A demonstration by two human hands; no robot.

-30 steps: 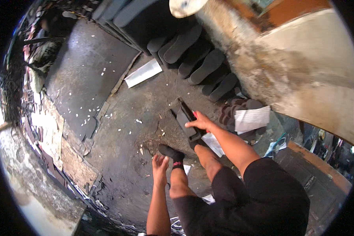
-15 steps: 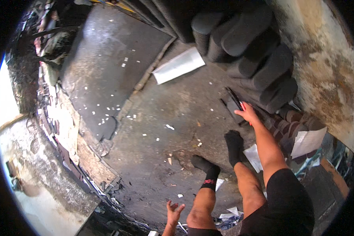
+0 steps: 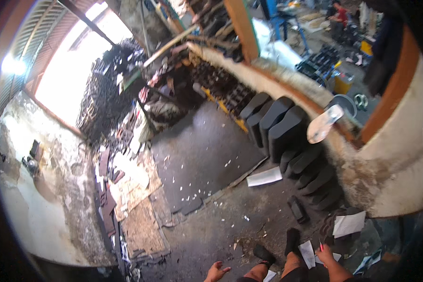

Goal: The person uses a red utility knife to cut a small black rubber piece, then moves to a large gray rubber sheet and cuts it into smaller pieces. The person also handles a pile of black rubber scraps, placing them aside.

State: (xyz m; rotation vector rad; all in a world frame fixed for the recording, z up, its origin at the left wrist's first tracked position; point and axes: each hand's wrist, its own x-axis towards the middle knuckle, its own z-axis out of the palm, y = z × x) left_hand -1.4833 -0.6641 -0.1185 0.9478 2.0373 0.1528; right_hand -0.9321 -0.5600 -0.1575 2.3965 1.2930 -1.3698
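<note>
My left hand is low in the picture beside my left leg, its fingers spread and nothing in them. My right hand is closed around a slim red thing like a pen; its kind is too small to make out. The right hand hovers near white paper sheets by my right foot. Ahead of my right foot, a small dark block-like piece lies on the floor, apart from both hands. A pile of dark sole-shaped pieces is beside the right hand, with a white sheet on it.
Tall stacks of dark sole-shaped pieces line the low wall on the right. A pale sole-shaped board leans there. A white strip lies near a large dark mat. Beyond the wall, a person is visible.
My view has tilted up toward the far side of the room. My right hand has moved back from the dark block-like piece toward the papers, still holding the red thing. The left hand stays open.
</note>
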